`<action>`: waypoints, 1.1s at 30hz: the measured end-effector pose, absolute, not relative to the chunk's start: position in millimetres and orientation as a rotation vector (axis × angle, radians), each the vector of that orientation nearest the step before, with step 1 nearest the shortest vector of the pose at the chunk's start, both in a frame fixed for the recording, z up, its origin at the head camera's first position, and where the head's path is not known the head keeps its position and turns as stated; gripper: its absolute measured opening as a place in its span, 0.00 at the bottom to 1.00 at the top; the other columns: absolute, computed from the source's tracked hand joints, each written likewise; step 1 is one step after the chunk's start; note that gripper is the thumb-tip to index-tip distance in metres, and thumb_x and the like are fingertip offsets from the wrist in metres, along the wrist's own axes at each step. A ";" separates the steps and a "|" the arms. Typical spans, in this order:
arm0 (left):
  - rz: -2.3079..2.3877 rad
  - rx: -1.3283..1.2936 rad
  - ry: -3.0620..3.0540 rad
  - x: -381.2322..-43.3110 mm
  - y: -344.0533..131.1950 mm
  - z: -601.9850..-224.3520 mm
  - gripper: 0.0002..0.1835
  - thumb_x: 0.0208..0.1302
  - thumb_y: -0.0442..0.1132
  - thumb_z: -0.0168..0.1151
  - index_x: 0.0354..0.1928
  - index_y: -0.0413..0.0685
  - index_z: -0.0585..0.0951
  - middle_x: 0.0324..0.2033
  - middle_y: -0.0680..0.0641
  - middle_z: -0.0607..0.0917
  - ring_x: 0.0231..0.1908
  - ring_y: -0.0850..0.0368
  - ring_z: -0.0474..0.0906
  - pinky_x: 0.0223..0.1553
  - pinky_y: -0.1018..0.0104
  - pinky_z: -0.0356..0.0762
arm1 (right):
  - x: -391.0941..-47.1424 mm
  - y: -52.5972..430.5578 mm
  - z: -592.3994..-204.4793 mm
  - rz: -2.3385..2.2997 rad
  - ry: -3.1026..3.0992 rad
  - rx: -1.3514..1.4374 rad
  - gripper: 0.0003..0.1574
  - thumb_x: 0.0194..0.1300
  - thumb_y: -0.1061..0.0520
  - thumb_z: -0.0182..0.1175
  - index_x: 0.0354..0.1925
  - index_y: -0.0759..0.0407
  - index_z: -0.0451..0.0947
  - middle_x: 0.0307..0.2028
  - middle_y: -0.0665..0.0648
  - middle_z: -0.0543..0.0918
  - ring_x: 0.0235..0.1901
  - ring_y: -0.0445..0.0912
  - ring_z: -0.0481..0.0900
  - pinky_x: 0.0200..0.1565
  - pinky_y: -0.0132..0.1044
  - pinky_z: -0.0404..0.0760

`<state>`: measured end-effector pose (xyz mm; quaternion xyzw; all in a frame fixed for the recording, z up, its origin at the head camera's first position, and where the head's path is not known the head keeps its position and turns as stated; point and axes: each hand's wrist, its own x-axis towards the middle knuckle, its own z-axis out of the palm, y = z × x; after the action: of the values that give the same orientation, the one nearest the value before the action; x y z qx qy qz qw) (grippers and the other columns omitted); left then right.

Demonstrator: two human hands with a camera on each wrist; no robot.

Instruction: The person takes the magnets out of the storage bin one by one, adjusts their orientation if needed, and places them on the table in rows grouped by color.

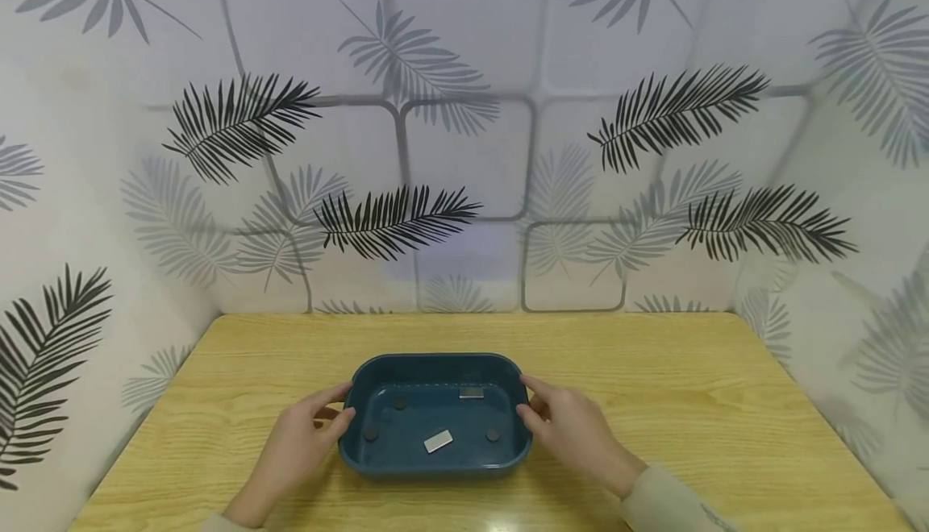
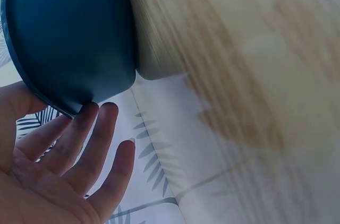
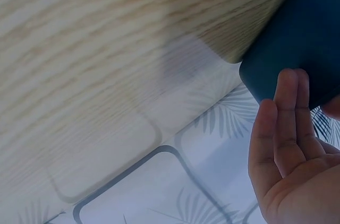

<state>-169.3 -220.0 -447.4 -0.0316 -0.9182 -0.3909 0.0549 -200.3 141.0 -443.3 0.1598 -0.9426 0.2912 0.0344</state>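
One blue tray [image 1: 428,371] has two silver blocks [image 1: 439,441] and three dark discs [image 1: 493,435] inside, two hands [image 1: 296,437] at its ends, and one table [image 1: 697,403] underneath.

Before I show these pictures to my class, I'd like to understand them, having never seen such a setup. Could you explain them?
There is no machine here: a person works with bare hands, the left hand and the right hand. The wide picture comes from a camera on the head, looking forward and down. The other two come from cameras on the wrists, one showing each hand close up.

Between the hands, over a wooden table, is a blue tub, held at its two ends. Inside lie two small silvery blocks and three dark round pieces. I can't tell whether the tub is lifted.
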 end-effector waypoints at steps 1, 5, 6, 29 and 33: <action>-1.188 -0.098 -2.785 -170.2 -220.5 -447.3 0.23 0.72 0.38 0.65 0.66 0.41 0.80 0.61 0.38 0.85 0.48 0.49 0.89 0.51 0.54 0.89 | -201.7 140.1 -443.4 0.896 -2.898 0.491 0.28 0.70 0.56 0.66 0.65 0.62 0.78 0.26 0.42 0.85 0.22 0.33 0.70 0.25 0.27 0.71; -1.192 -0.109 -2.775 -173.3 -222.9 -446.9 0.23 0.73 0.37 0.64 0.67 0.40 0.79 0.62 0.37 0.84 0.49 0.47 0.89 0.48 0.59 0.90 | -207.0 137.1 -444.2 0.906 -2.889 0.503 0.28 0.70 0.56 0.66 0.66 0.62 0.78 0.27 0.43 0.85 0.21 0.33 0.71 0.25 0.27 0.71; -1.198 -0.108 -2.776 -173.8 -223.4 -446.8 0.23 0.73 0.37 0.64 0.68 0.40 0.78 0.62 0.36 0.83 0.49 0.47 0.89 0.48 0.60 0.90 | -208.1 136.6 -444.1 0.912 -2.890 0.504 0.28 0.70 0.56 0.66 0.66 0.62 0.78 0.27 0.44 0.86 0.21 0.33 0.71 0.25 0.27 0.71; -1.202 -0.095 -2.810 -176.8 -224.0 -450.4 0.25 0.77 0.40 0.60 0.72 0.41 0.74 0.62 0.35 0.83 0.52 0.43 0.87 0.49 0.58 0.90 | -216.5 131.5 -443.9 0.821 -2.836 0.492 0.26 0.69 0.55 0.68 0.63 0.60 0.80 0.43 0.52 0.87 0.41 0.44 0.85 0.33 0.35 0.85; -1.189 -0.094 -2.812 -177.3 -223.9 -451.6 0.25 0.77 0.41 0.60 0.72 0.42 0.74 0.63 0.35 0.82 0.52 0.44 0.87 0.48 0.58 0.90 | -216.8 131.4 -443.1 0.732 -2.714 0.570 0.26 0.67 0.53 0.71 0.60 0.60 0.82 0.51 0.56 0.85 0.51 0.50 0.85 0.47 0.45 0.90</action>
<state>-177.3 -223.9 -451.6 -0.0309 -0.9198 -0.3887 0.0435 -216.8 131.4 -443.1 0.1967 -0.9374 0.2530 0.1363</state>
